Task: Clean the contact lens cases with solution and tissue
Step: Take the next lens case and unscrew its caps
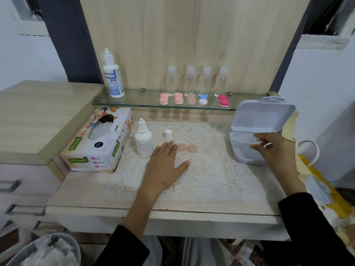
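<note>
**Desk:** What's nearest?
**Photographer:** A bin (48, 250) of crumpled tissue, lower left. Past it, the left hand (165, 166) lies flat on the lace mat (211, 175), fingers spread, tips just beside the peach case (187, 148).
**Desk:** The right hand (272, 148)?
**Photographer:** Over the open white box (263, 116), fingers loosely curled. Blur hides whether it pinches anything.
**Desk:** The solution?
**Photographer:** A small bottle (143, 141) stands uncapped left of the left hand, with its cap (168, 134) nearby and the tissue box (98, 141) alongside.
**Desk:** Behind?
**Photographer:** A glass shelf (134, 101) bearing five shelf cases (164, 98), a big bottle (113, 77) and four clear bottles (190, 79).
</note>
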Demonstrator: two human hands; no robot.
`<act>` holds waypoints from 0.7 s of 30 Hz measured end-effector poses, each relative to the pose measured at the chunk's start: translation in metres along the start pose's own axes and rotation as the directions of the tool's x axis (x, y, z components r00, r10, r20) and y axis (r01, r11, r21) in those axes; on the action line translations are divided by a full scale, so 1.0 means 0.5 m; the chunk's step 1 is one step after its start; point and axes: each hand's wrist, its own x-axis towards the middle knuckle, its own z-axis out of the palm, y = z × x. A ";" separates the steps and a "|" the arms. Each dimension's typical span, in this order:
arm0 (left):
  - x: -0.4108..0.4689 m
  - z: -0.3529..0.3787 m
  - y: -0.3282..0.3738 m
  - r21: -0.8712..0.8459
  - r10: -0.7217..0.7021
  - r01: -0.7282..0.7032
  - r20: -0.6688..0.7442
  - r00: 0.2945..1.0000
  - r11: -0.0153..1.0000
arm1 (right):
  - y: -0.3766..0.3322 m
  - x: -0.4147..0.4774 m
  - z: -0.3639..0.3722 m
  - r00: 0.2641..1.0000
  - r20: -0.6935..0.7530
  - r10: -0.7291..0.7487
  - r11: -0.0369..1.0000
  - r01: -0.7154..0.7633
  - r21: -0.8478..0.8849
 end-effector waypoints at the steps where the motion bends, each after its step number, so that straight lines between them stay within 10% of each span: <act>1: 0.000 0.000 0.001 -0.002 -0.001 0.001 -0.001 1.000 1.000 | 0.003 -0.001 0.001 0.999 -0.009 -0.053 0.998 0.053 -0.016; 11: -0.002 -0.003 0.001 -0.007 0.000 0.000 0.001 1.000 1.000 | 0.019 -0.014 0.010 0.943 -0.049 -0.328 0.936 0.318 -0.149; 21: -0.002 -0.004 0.001 -0.007 0.003 -0.003 -0.002 1.000 1.000 | -0.009 -0.017 0.015 0.992 -0.077 -0.102 0.995 0.102 -0.011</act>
